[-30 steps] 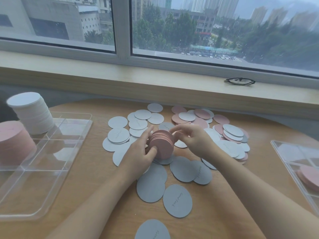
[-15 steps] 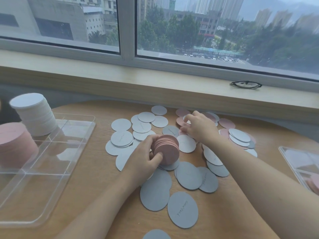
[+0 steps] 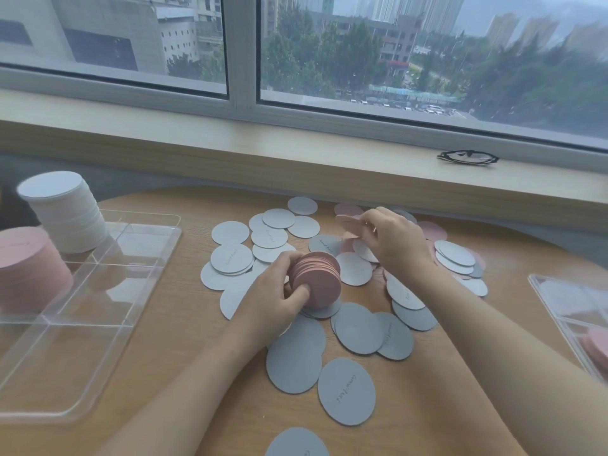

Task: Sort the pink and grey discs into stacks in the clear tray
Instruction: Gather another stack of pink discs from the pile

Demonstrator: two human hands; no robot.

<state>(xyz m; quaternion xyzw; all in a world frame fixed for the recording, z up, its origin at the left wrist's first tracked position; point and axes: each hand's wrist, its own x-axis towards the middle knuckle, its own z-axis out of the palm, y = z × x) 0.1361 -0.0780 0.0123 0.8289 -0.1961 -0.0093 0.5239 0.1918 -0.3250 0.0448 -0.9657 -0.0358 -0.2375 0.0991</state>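
My left hand (image 3: 276, 297) grips a thick stack of pink discs (image 3: 317, 279), held on edge just above the table centre. My right hand (image 3: 394, 241) is farther back and pinches a single pink disc (image 3: 349, 225), lifted off the pile. Loose grey discs (image 3: 357, 329) and several pink discs (image 3: 431, 230) lie scattered on the round wooden table (image 3: 164, 324). The clear tray (image 3: 108, 311) at the left holds a tall grey-white stack (image 3: 65, 217) at the back and a pink stack (image 3: 26, 268) at the left edge.
A second clear tray (image 3: 575, 311) with pink discs lies at the right edge of the table. A pair of black glasses (image 3: 467, 158) rests on the windowsill behind the table. The near compartments of the left tray hold nothing.
My right hand left the stack, reached back to the far pink discs and has lifted one up. My left hand kept hold of the pink stack.
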